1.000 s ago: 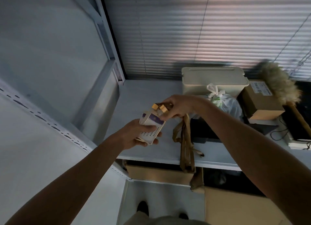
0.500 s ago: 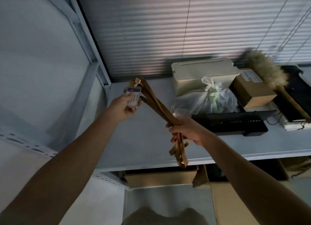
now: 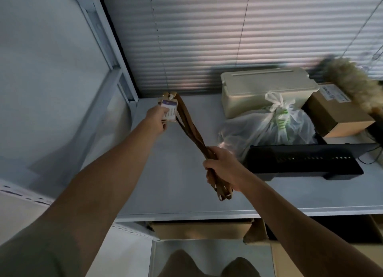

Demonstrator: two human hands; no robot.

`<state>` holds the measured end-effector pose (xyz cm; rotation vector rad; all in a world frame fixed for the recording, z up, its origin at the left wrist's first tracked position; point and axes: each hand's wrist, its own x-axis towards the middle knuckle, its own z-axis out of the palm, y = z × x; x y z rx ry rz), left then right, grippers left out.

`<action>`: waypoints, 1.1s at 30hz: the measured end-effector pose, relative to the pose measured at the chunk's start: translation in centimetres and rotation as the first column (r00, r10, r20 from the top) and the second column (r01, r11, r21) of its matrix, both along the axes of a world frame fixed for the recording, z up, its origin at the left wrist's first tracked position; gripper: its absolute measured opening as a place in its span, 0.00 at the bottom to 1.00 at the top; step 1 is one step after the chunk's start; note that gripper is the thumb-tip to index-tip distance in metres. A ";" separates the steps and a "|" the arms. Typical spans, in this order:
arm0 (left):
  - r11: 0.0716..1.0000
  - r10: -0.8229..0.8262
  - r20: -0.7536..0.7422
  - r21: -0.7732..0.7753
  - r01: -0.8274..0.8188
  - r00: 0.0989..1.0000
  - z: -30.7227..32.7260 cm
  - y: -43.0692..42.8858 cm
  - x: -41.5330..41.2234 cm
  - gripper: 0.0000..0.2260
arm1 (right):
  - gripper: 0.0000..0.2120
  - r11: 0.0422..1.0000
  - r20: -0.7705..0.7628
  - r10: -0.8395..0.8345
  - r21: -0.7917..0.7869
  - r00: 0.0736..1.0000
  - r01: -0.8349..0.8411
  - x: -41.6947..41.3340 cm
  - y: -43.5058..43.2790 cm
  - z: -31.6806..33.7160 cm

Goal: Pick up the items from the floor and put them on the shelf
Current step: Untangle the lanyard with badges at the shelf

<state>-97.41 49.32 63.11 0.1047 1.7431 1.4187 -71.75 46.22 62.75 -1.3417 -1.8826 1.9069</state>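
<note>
My left hand grips a stack of ID badge cards with a purple header, held over the back left corner of the grey shelf. Brown lanyard straps run from the cards' clips down to my right hand, which grips the bunched straps above the middle of the shelf. The loose strap ends hang below that fist.
On the shelf's right side stand a cream lidded box, a tied plastic bag, a black tray, a cardboard box and a feather duster. Cardboard boxes sit on the level below. Window blinds are behind.
My left hand has carried the cards farther toward the shelf's back left corner. My right hand slid down the straps, which now stretch between both hands.
</note>
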 end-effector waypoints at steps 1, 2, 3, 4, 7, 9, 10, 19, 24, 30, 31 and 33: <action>1.000 0.008 -0.052 -0.023 -0.010 0.999 -0.9 0.8 -0.3 0.09 | 0.13 1.000 -0.008 -0.017 0.026 1.000 0.018 -0.8 -0.1 -0.6; 0.999 0.018 -0.086 -0.037 -0.021 0.996 -1.8 1.9 -0.7 0.06 | 0.14 0.998 -0.015 -0.033 0.049 0.999 0.034 -1.6 -0.2 -1.2; 0.998 0.032 -0.118 -0.050 -0.038 0.992 -2.7 2.9 -1.0 0.05 | 0.15 0.997 -0.016 -0.044 0.069 0.999 0.045 -2.4 -0.2 -2.0; 0.996 0.036 -0.149 -0.071 -0.047 0.988 -3.6 3.7 -1.3 0.07 | 0.15 0.995 -0.014 -0.054 0.088 0.998 0.055 -3.1 -0.2 -2.7; 0.989 0.069 -0.276 -0.105 -0.101 0.959 -5.6 5.7 -1.3 0.10 | 0.11 0.977 0.075 -0.036 0.211 0.997 0.019 -4.9 -0.2 -5.0; 0.984 0.079 -0.337 -0.125 -0.128 0.938 -6.6 6.6 -1.0 0.18 | 0.11 0.948 0.183 -0.001 0.314 0.983 -0.057 -5.5 -0.4 -5.8; 0.981 0.075 -0.366 -0.140 -0.134 0.928 -7.0 6.9 -0.8 0.21 | 0.12 0.930 0.218 0.008 0.357 0.976 -0.087 -5.7 -0.6 -6.1; 0.856 -0.236 -0.558 -0.507 -0.102 0.795 -7.5 6.2 -0.6 0.28 | 0.20 0.765 0.407 0.047 0.573 0.912 -0.295 -4.9 -2.8 -5.3; 0.849 -0.290 -0.550 -0.526 -0.055 0.784 -8.0 6.0 -0.8 0.29 | 0.18 0.781 0.387 0.080 0.548 0.919 -0.299 -4.7 -3.0 -5.2; 0.855 -0.273 -0.536 -0.517 -0.055 0.799 -7.6 5.7 -1.0 0.30 | 0.14 0.823 0.363 0.048 0.513 0.931 -0.243 -4.3 -2.9 -4.7; 0.854 -0.274 -0.535 -0.517 -0.053 0.799 -7.5 5.4 -1.0 0.30 | 0.15 0.832 0.359 0.040 0.505 0.932 -0.230 -4.1 -3.0 -4.5; 0.856 -0.283 -0.542 -0.516 -0.047 0.791 -7.0 4.7 -0.7 0.30 | 0.16 0.847 0.358 0.029 0.487 0.933 -0.213 -3.7 -3.1 -4.0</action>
